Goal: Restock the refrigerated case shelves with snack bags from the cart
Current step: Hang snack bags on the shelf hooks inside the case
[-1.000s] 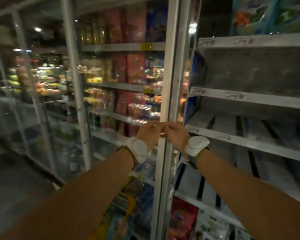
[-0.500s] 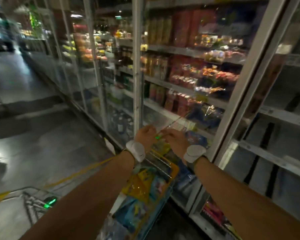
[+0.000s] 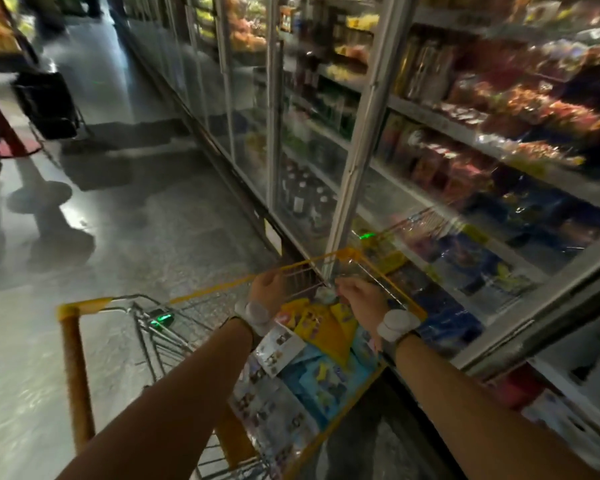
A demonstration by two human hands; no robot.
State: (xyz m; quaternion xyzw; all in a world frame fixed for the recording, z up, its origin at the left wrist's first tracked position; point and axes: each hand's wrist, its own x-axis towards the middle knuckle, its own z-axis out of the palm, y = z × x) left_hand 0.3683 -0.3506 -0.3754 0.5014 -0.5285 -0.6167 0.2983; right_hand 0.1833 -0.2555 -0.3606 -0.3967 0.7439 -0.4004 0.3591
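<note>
A wire cart with a yellow rim (image 3: 219,287) stands beside the refrigerated case (image 3: 359,140), full of snack bags. A yellow bag (image 3: 326,329) lies on top, with a blue bag (image 3: 321,379) and pale printed bags (image 3: 279,344) around it. My left hand (image 3: 265,287) and my right hand (image 3: 357,294) hover over the cart's far end, a little apart. Their fingers curl downward out of sight. A pale bag top (image 3: 326,293) shows between them; whether either hand grips it is unclear.
Closed glass doors with stocked shelves run along the right. An open door frame (image 3: 548,306) slants at the lower right, with pale shelves (image 3: 575,379) behind it. The cart handle (image 3: 77,375) is at the lower left. A black bin (image 3: 47,105) stands up the aisle.
The view has swung left and down from the open case to the cart. My hands, joined at the fingertips before, have dropped over the bags and parted.
</note>
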